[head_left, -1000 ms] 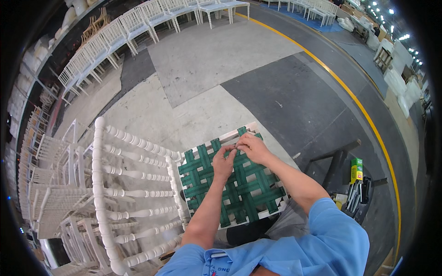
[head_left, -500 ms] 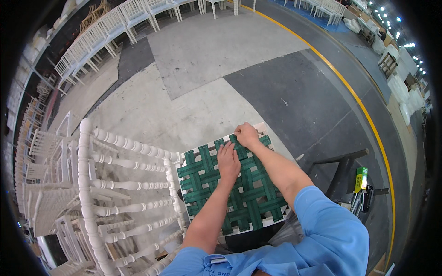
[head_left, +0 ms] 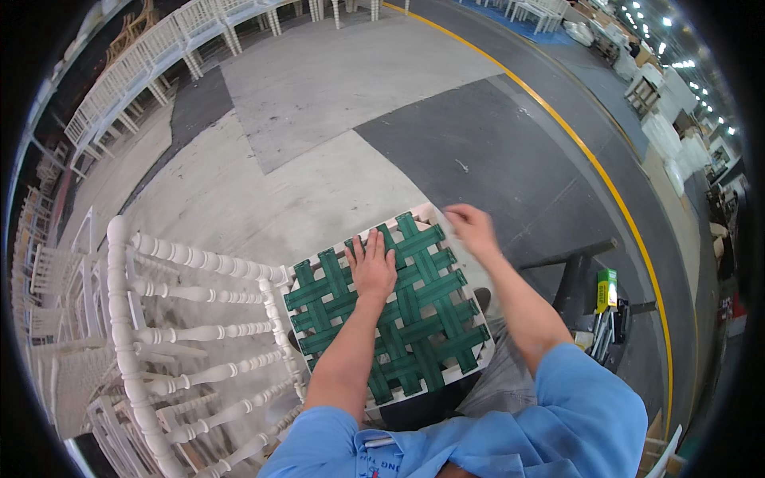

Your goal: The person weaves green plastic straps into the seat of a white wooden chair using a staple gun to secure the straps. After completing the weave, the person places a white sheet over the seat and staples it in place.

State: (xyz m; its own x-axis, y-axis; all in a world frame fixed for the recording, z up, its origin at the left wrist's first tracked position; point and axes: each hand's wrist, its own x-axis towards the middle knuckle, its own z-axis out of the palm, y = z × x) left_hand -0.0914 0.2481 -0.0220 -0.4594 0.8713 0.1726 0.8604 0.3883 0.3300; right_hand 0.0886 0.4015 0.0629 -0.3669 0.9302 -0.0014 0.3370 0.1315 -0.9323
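A white chair lies with its seat facing up, the seat woven from dark green webbing straps [head_left: 430,338] in a criss-cross over a pale frame. My left hand [head_left: 372,267] rests flat on the webbing by the far edge, fingers stretched out. Just beyond the seat's far right corner, my right hand [head_left: 474,229] is off the straps, slightly blurred, its fingers curled in. Whatever it may hold is hidden. To the left of the seat rises the chair's back [head_left: 191,295] of white turned spindles.
White chair frames [head_left: 56,295] crowd the left side. A row of white chairs [head_left: 143,64] lines the far left. To my right are a dark stand [head_left: 570,275], a green and yellow box [head_left: 606,288] and metal tools [head_left: 603,334]. A yellow line [head_left: 590,151] crosses the floor.
My right hand has come off the far edge of the webbing and moved right. My left hand has flattened on the straps. The whole view has shifted somewhat.
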